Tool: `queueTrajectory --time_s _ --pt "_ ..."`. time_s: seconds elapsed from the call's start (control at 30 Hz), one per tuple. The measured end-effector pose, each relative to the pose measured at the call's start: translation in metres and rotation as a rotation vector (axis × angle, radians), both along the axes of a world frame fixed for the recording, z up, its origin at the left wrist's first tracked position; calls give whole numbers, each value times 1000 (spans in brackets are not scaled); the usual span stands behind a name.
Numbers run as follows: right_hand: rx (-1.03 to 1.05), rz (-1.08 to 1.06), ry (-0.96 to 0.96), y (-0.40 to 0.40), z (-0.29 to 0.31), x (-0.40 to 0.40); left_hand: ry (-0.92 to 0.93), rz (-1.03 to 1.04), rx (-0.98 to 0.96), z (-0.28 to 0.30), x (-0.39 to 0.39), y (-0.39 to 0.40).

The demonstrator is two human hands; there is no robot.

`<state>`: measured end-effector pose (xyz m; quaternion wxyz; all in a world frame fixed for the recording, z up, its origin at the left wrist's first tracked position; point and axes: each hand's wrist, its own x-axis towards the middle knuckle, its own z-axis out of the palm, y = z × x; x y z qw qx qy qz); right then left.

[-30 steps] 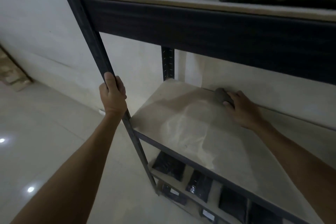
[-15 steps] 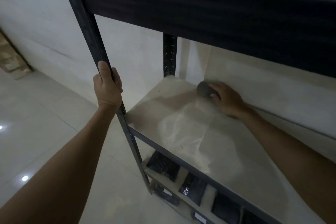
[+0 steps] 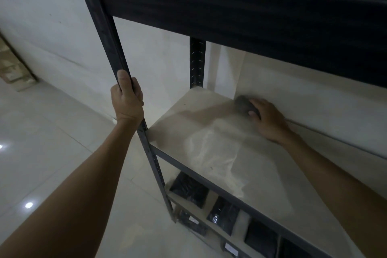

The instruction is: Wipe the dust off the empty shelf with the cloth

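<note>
A person's right hand (image 3: 269,120) pressed a small, bunched dark grey cloth (image 3: 243,104) against the pale, dust-filmed board of the empty shelf (image 3: 209,153), its fingers curled over the wad at the far back edge, where the board met the cream wall (image 3: 303,94), not far from the rear black slotted-metal upright (image 3: 197,63). The left hand (image 3: 127,98) was wrapped tightly round the front black metal post (image 3: 109,33) of the rack, just above the level of the board, apparently steadying the frame. Streaks and lighter swirls showed across the middle of the board, suggesting dust there had been disturbed but not cleared; the near strip toward the dark front rail looked dull and probably unwiped. The cloth appeared soft, light and easily crushed, likely to take whatever shape the palm gave it, so it seemed best held balled under the fingers with flat downward pressure rather than pinched at a corner. It would probably glide on the smooth board, yet could snag at the metal edge. Black plastic-wrapped packages (image 3: 189,190) sat on the tier below, and the glossy white tiled floor (image 3: 41,153) caught ceiling lights.
</note>
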<state>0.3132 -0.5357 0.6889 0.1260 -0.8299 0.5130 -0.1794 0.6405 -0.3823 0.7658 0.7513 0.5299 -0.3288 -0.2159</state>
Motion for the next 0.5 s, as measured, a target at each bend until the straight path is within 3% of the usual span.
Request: queueTrajectory --time_s 0.1,0.2,0.3,0.5 --pt "-11 117 -62 36 -2 12 7 -1 -12 0 0 0" --pt "138 243 -154 63 3 19 -2 -17 -9 -1 0 1" --pt "97 106 -190 33 16 4 -4 -16 -18 0 0 1" --pt "1 -71 -7 12 4 -21 17 -16 -17 1 -2 2"
